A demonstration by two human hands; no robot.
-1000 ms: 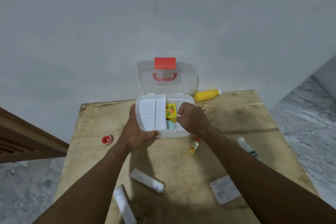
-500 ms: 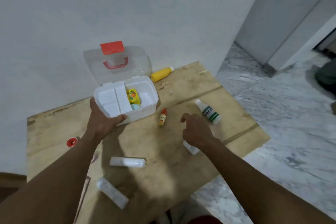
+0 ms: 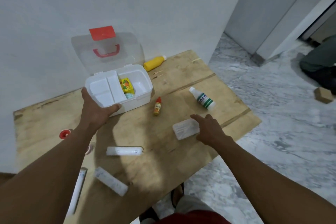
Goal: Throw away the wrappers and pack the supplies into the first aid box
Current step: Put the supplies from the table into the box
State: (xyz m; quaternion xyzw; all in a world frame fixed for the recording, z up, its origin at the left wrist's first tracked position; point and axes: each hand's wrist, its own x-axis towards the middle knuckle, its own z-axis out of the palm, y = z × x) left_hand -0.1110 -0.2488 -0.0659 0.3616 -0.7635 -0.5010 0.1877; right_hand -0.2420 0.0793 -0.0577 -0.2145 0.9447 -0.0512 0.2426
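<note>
Two hands, left hand [image 3: 96,109] gripping first aid box [image 3: 144,85] corner, right hand [image 3: 211,130] loose-fingered beside packet [image 3: 184,129] lying crosswise

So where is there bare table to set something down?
Bare: the far right stretch between the yellow bottle and white bottle, and the middle between dropper bottle, flat packet and wrapped roll. Crowded: near left, around the other roll.

The forearms [image 3: 263,178] behind the left hand [image 3: 96,109] and the right hand [image 3: 209,129] are bare. Nearer than the right hand are red cloth [image 3: 190,217], grey cloth [image 3: 192,203] and a dark sandal [image 3: 176,194].
</note>
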